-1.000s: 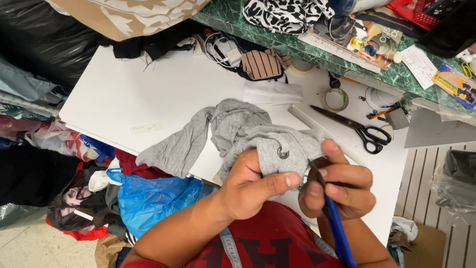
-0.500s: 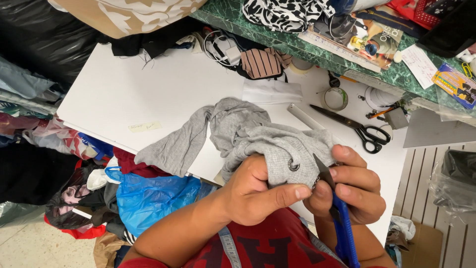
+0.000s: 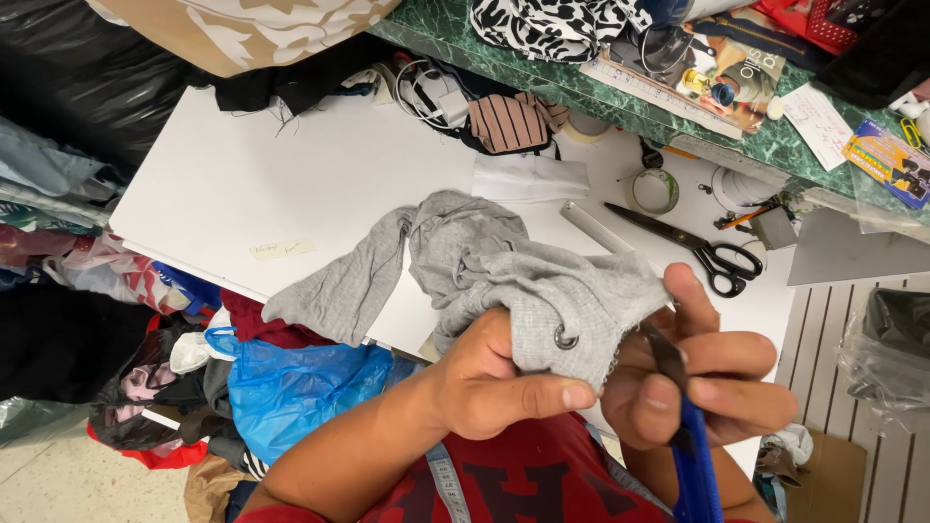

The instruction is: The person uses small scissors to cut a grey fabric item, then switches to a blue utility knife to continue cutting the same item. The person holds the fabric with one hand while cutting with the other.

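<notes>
Garment pulled in closer since a second ago; both hands now bunched tight at its metal eyelet [image 3: 565, 339].

Left hand [image 3: 489, 383] clenched on the grey knit garment [image 3: 523, 281], thumb pressing the fold just beside the eyelet. Right hand [image 3: 702, 383] grips a blue-handled tool [image 3: 690, 455] (blade tip at the fabric edge right of the eyelet), fingers also pinching cloth. Rest of garment trails from the eyelet up and left onto the white table [image 3: 320, 184]. Black scissors [image 3: 693, 247] lie beyond the eyelet, well apart. Judgement: light, soft, stretchy, will slump and slide; hold close to the eyelet, kept taut.
</notes>
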